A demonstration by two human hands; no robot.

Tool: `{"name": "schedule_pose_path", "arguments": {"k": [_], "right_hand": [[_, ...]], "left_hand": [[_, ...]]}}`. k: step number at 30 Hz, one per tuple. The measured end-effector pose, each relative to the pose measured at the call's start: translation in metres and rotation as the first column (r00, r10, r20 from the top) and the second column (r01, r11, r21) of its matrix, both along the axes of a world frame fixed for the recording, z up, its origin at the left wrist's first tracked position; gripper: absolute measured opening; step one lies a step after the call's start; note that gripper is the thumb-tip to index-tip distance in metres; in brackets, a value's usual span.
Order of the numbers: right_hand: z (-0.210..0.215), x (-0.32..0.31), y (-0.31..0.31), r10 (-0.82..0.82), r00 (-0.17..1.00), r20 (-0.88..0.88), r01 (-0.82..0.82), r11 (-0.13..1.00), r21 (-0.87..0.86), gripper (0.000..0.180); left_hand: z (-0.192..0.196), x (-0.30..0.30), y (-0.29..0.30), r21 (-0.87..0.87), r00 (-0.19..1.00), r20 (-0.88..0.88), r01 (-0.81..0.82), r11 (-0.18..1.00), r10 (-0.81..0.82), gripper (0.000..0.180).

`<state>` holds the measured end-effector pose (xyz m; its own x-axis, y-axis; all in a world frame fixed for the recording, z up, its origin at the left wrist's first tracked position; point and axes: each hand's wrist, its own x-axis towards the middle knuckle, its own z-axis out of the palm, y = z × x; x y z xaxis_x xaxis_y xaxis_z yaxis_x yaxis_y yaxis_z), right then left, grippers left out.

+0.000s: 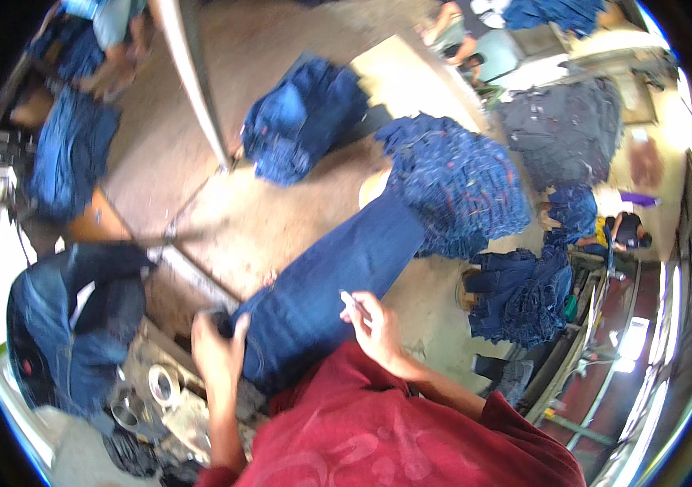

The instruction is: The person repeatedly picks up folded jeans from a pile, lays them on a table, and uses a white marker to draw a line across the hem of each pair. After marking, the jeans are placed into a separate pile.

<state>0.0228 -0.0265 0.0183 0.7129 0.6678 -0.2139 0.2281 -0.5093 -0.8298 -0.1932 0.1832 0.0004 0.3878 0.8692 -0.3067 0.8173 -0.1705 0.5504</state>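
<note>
Head view, jeans (338,276) between both hands, right hand (374,325) holding (perhaps) chalk (350,300).

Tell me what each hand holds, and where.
Left hand grips the waist edge of the dark blue jeans. Right hand pinches a small white stick, likely chalk.

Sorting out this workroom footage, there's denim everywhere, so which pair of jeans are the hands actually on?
The flat pair of jeans spread lengthwise before the person: left hand grips its near edge, right hand rests on it. The others lie in heaps.
</note>
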Motion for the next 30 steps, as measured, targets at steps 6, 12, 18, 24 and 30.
{"name": "schedule_pose_path", "arguments": {"k": [6,12,18,24,30], "right_hand": [[-0.005,0.014,-0.038,-0.003,0.976,-0.216,-0.011,0.998,-0.064,0.019],[-0.002,0.037,-0.054,0.119,0.993,-0.018,-0.119,0.992,0.044,0.016],[-0.011,0.085,-0.074,-0.024,0.996,0.087,0.024,1.000,-0.001,0.019],[-0.056,0.140,-0.060,-0.029,0.997,0.078,0.034,0.997,-0.062,0.018],[-0.087,0.173,-0.022,-0.037,0.761,-0.648,0.115,0.990,0.078,0.025]], "left_hand": [[0.014,-0.043,-0.103,0.039,0.990,0.011,-0.143,0.989,0.143,0.057],[-0.010,-0.053,-0.134,-0.292,0.861,0.232,-0.383,0.877,0.453,0.039],[0.000,-0.025,-0.158,-0.979,0.296,0.050,-0.176,0.106,0.954,0.070],[0.015,-0.007,-0.060,-0.692,0.523,0.398,-0.367,0.621,0.753,0.046],[0.001,0.030,-0.121,-0.935,0.131,0.353,0.029,0.352,0.926,0.063]]}}
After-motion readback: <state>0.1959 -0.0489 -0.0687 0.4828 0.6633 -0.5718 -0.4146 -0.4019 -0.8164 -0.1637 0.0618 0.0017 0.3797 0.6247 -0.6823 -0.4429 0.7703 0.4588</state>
